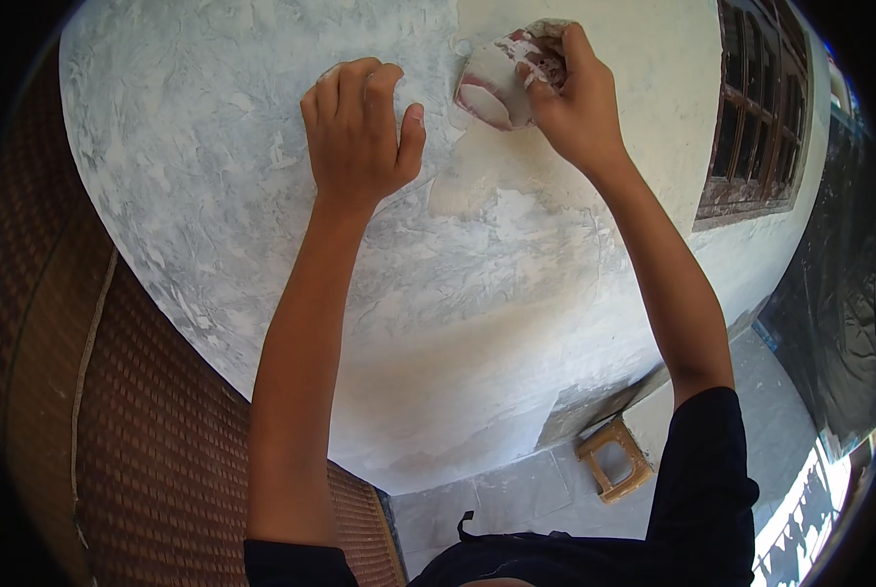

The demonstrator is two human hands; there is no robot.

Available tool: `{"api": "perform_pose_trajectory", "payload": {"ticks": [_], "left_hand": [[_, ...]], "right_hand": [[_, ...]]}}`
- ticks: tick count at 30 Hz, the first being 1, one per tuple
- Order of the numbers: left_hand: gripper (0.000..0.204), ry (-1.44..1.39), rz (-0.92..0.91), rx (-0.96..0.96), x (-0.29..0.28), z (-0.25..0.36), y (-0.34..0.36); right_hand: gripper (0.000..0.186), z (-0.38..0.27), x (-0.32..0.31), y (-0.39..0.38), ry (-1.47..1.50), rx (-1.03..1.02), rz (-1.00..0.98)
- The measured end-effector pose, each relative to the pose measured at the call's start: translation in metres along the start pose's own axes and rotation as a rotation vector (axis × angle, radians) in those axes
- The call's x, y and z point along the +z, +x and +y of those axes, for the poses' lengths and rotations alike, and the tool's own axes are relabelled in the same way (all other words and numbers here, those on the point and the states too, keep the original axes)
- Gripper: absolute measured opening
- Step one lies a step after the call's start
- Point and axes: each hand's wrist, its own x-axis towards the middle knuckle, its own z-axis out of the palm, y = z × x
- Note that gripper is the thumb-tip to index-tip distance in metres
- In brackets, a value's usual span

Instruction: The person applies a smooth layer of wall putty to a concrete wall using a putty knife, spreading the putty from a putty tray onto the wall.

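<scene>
In front of me is a wall (262,225), coated with rough grey-white putty on the left and smoother cream on the right. My left hand (355,132) is up against the grey part, palm toward the wall, with fingers bent and thumb spread. Nothing shows in it. To its right, my right hand (585,103) is closed round a flat scraper (492,88) smeared with white putty, with reddish patches showing through. The scraper's wide face lies at or very near the wall, where grey meets cream. My fingers partly hide its far side.
A brown-framed window (756,108) with bars is set in the wall at the right. Woven brown matting (164,421) runs along the left. A small wooden stool (614,460) stands on the grey tiled floor (516,494) below. Dark sheeting (839,264) hangs at far right.
</scene>
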Motion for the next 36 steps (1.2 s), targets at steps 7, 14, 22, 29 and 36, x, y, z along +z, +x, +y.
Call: {"api": "perform_pose_trajectory", "payload": {"ticks": [7,14,22,29,36], "left_hand": [[0.033,0.016,-0.018,0.0,-0.005,-0.003,-0.001],[0.033,0.006,-0.015,-0.002,-0.003,-0.001,-0.001],[0.032,0.016,-0.022,-0.003,-0.002,0.002,0.001],[0.03,0.037,0.024,0.023,-0.005,-0.004,0.002],[0.033,0.026,-0.025,0.003,-0.001,0.002,0.001]], "right_hand": [[0.03,-0.003,0.002,0.0,-0.029,-0.189,-0.388],[0.025,-0.008,-0.024,0.045,0.172,-0.08,-0.05],[0.03,0.011,-0.023,0.035,-0.05,-0.014,0.006],[0.032,0.004,-0.001,0.003,0.012,-0.152,-0.333],[0.028,0.01,-0.019,0.04,-0.085,-0.014,0.093]]}}
